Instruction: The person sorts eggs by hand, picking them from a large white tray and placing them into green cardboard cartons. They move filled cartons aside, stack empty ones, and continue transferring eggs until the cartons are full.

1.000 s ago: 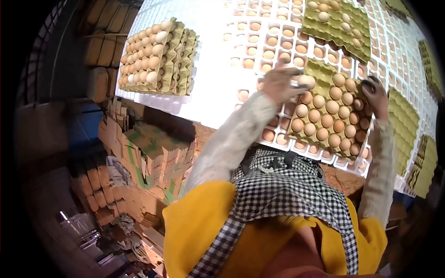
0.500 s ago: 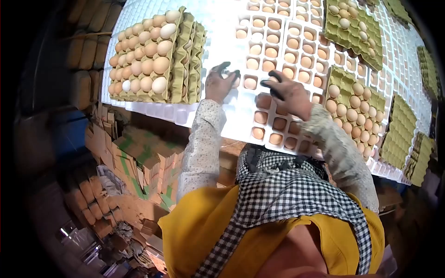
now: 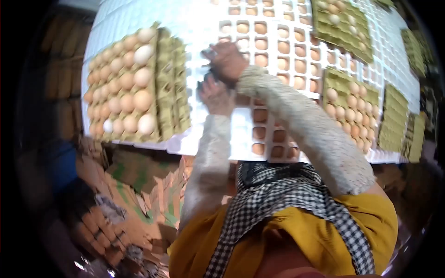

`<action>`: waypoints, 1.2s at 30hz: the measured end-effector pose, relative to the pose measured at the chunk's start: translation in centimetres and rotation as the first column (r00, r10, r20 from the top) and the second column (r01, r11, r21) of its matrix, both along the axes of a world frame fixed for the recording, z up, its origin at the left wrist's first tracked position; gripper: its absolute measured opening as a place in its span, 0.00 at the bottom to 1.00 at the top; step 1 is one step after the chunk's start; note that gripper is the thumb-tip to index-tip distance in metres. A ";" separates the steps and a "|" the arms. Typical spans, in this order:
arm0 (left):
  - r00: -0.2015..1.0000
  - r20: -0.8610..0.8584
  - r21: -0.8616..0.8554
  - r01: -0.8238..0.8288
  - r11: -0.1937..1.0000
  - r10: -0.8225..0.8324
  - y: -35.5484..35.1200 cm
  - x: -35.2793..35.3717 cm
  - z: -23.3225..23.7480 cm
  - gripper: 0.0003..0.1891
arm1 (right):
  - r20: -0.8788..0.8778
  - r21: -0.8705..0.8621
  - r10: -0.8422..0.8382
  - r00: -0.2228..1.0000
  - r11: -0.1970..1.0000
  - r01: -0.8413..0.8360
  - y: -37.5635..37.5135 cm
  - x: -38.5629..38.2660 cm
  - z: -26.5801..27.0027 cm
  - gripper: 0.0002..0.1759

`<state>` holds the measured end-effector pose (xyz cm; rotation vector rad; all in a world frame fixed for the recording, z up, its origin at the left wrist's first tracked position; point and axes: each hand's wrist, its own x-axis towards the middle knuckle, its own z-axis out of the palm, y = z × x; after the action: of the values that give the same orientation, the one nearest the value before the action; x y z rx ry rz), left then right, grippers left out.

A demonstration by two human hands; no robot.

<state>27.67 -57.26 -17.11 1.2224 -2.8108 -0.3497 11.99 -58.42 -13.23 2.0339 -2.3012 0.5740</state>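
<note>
My left hand point(image 3: 216, 96) is over the white surface, between the stacked egg trays and the white compartment tray. Just above it, my right hand point(image 3: 227, 60) reaches across to the left, its wrist over the white tray point(image 3: 272, 48) of brown eggs. The fingers of both hands are blurred and point left, and whether they hold anything does not show. Left of my hands, a pulp tray full of eggs point(image 3: 126, 80) tops a stack of green pulp trays point(image 3: 172, 88).
A partly filled pulp tray point(image 3: 345, 113) stands on the right, with another point(image 3: 345, 30) behind it. Stacked pulp trays point(image 3: 393, 119) lie farther right. Flattened cardboard point(image 3: 134, 178) and a blue container point(image 3: 62, 167) are below the table's left side.
My right hand has moved left and up from the white tray to beside my left hand. The camera view has shifted, and the egg stack appears lower and farther left.
</note>
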 end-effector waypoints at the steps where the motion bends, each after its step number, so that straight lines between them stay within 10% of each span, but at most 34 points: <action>1: 1.000 -0.022 -0.018 -0.009 1.000 0.009 0.0 0.1 -0.7 0.35 | -0.029 -0.024 -0.021 0.999 1.000 0.020 0.0 0.3 -1.8 0.25; 7: 0.953 -0.296 -0.142 0.021 0.990 -0.063 1.0 -0.9 2.1 0.28 | 0.257 -0.301 -0.081 0.963 0.940 0.160 15.0 -4.5 7.8 0.34; 9: 0.860 -0.482 -0.200 0.077 0.977 -0.167 1.3 -0.9 1.4 0.29 | 0.311 -0.288 -0.375 0.873 0.838 0.463 25.2 -9.8 9.2 0.32; 11: 0.655 -0.747 0.187 0.370 0.910 -0.113 6.4 -5.0 6.2 0.25 | -0.058 -0.081 -0.591 0.804 0.806 0.586 33.5 -14.9 10.8 0.37; 14: 0.602 -0.433 -0.054 0.725 0.686 -0.671 14.0 -13.0 9.0 0.32 | -0.211 0.296 -0.377 0.902 0.855 0.427 39.0 -18.6 7.3 0.37; 18: 0.583 -0.134 -0.042 0.805 0.592 -0.801 18.9 -19.2 7.5 0.27 | -0.003 0.105 -0.248 0.969 0.963 0.247 39.7 -19.5 7.4 0.27; 20: 0.506 -0.110 -0.017 0.860 0.511 -0.855 18.9 -19.6 9.1 0.23 | 0.196 0.104 -0.470 0.860 0.882 0.459 41.2 -19.3 9.0 0.27; 22: 0.562 -0.302 0.081 0.820 0.566 -0.770 18.9 -18.3 12.3 0.20 | 0.808 -0.172 -0.305 0.504 0.697 0.696 45.1 -19.0 10.4 0.27; 24: 0.692 -0.704 0.466 0.619 0.632 -0.159 19.7 -18.2 11.4 0.18 | 0.997 -0.073 0.033 0.067 0.624 0.778 50.0 -21.4 11.3 0.27; 26: 0.783 -0.605 0.761 0.513 0.398 0.148 21.0 -20.5 11.9 0.15 | 0.822 0.121 -0.476 0.311 0.681 0.723 50.3 -23.2 11.3 0.27; 28: 0.755 -0.408 0.296 0.641 0.708 -0.513 24.6 -23.3 12.9 0.19 | 0.191 0.087 -0.740 0.645 0.667 0.740 46.5 -21.9 8.7 0.24; 29: 0.716 -0.116 0.179 0.697 0.695 -0.688 27.1 -25.0 12.2 0.25 | -0.115 0.433 -0.503 0.857 0.751 0.499 43.7 -22.0 8.2 0.23; 30: 0.611 0.198 0.091 0.767 0.635 -0.767 28.1 -26.6 11.4 0.31 | -0.233 0.343 -0.496 0.836 0.763 0.548 42.8 -21.9 5.5 0.23; 32: 0.578 0.274 0.149 0.765 0.627 -0.769 28.3 -27.7 13.1 0.29 | 0.097 0.341 -0.525 0.845 0.815 0.468 43.9 -23.3 7.0 0.27; 34: 0.714 -0.017 0.353 0.659 0.664 -0.699 25.6 -26.6 11.1 0.28 | 0.627 0.305 -0.526 0.574 0.845 0.440 47.9 -24.9 7.1 0.27; 35: 0.805 -0.282 0.582 0.576 0.574 -0.522 23.9 -25.1 10.1 0.27 | 0.881 0.075 -0.266 0.391 0.895 0.440 50.1 -26.0 5.2 0.26; 36: 0.854 -0.460 0.758 0.521 0.393 -0.244 22.8 -23.1 10.1 0.28 | 0.993 0.112 -0.120 -0.010 0.891 0.440 52.0 -24.8 8.8 0.25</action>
<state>4.59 -34.44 -6.99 0.3726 -2.5780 -2.0126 -12.79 -6.40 -4.42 0.7511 -2.6627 2.7868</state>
